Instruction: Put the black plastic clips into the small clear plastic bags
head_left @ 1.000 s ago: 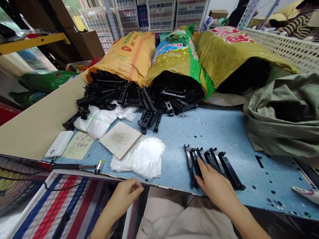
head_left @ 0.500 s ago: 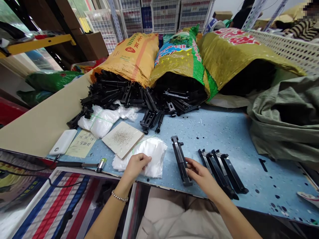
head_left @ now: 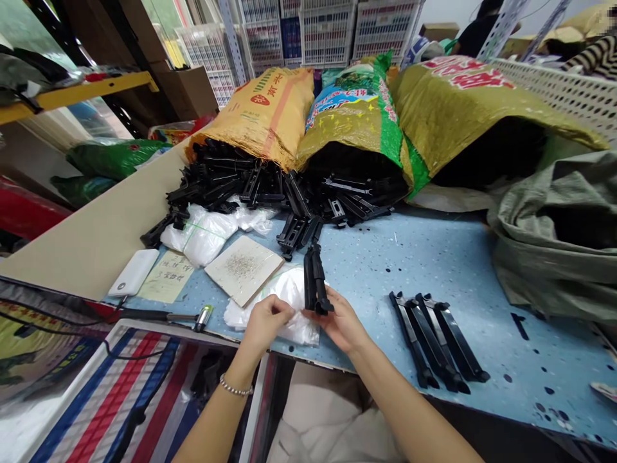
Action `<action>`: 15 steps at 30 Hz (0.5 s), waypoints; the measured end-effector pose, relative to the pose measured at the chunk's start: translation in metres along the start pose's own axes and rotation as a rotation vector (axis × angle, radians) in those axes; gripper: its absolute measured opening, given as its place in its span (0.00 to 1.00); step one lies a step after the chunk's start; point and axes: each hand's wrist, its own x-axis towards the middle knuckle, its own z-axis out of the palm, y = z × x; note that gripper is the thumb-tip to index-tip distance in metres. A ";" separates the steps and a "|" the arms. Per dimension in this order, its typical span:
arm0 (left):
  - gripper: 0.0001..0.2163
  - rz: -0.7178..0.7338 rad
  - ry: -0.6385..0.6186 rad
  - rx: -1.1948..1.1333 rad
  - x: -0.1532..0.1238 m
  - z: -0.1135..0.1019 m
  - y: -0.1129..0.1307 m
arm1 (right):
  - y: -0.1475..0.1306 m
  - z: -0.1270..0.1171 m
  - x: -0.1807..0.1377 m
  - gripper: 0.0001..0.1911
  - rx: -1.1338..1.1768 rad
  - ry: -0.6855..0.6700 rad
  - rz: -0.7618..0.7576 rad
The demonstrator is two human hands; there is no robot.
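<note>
My right hand [head_left: 340, 321] is closed around the lower end of a black plastic folding bracket [head_left: 315, 280], holding it upright above the bags. To its left, my left hand [head_left: 270, 321] has thumb and fingers pinched together at the top of a stack of clear plastic bags [head_left: 306, 334]; a bag's edge seems to be between the fingertips, though little of it shows. Several similar black brackets [head_left: 438, 344] lie side by side on the blue speckled table [head_left: 366, 257], to the right of my right hand.
Black brackets [head_left: 212, 173] spill from an orange sack [head_left: 265, 109] and a green-gold sack [head_left: 357, 122]. A speckled square tile [head_left: 243, 267], bundled bags [head_left: 207, 235], a white power bank [head_left: 134, 273], a note [head_left: 166, 276] and a hammer [head_left: 183, 318] lie left. A grey-green sack [head_left: 554, 238] stands right.
My right hand has lifted the black bracket off the table and brought it left, over the bags beside my left hand. My left hand stays pinched at the bags. The view has shifted slightly.
</note>
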 end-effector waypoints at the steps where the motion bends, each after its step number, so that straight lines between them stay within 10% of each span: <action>1: 0.09 0.026 0.021 -0.010 -0.003 -0.006 0.004 | 0.002 -0.002 0.002 0.15 -0.002 0.016 0.004; 9: 0.16 0.482 0.086 0.838 -0.021 -0.025 0.012 | -0.007 -0.015 -0.020 0.15 0.059 -0.002 0.036; 15: 0.23 0.370 -0.033 0.583 -0.007 -0.027 -0.005 | 0.005 -0.054 -0.072 0.19 0.252 -0.328 0.616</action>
